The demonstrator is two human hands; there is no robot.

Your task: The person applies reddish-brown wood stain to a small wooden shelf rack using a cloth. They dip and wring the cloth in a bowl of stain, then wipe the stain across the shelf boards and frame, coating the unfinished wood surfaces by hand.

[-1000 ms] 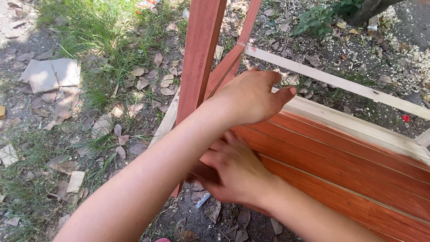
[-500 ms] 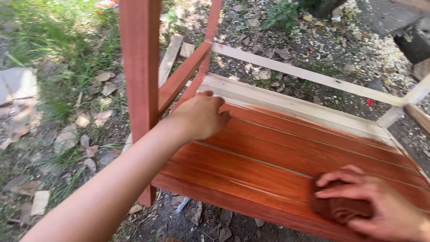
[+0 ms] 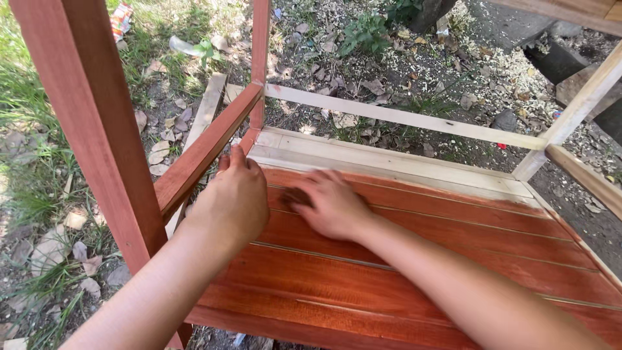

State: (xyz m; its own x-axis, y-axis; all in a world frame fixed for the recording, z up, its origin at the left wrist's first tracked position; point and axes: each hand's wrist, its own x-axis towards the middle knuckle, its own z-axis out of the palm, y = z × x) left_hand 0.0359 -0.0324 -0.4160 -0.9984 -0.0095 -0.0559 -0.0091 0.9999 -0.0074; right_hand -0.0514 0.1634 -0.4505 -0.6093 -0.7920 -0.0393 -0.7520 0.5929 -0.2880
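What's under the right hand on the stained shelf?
A dark brown pad or cloth peeks out by the right hand, pressed on the stained shelf. Its remainder is covered.

Bright dappled daylight, soft shadows, motion-blurred right hand.

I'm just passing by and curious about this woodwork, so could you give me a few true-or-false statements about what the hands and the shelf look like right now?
1. The right hand presses a dark pad onto the reddish shelf boards. True.
2. The left hand holds a hammer. False: it holds no tool and rests on the shelf by the side rail.
3. Every board is stained red. False: the far boards are bare pale wood.
4. The frame stands outdoors on littered ground. True.
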